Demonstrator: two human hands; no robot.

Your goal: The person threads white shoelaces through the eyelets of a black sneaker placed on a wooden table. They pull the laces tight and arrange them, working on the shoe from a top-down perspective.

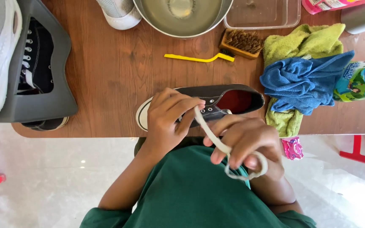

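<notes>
Both hands busy: my left hand [165, 120] clamped the black canvas low-top sneaker [216, 103] steady at the wooden table's [110, 71] edge; right hand [248, 141], fingers curled, pinched its cream flat lace [216, 141] taut.

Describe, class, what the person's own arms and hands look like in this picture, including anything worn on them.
Both hands, the left hand and the right hand, are bare: no gloves, and no rings, watch or bracelets show. The forearms are uncovered too. Dark green sleeves of a matching green top end near the elbows, so they are short.
</notes>
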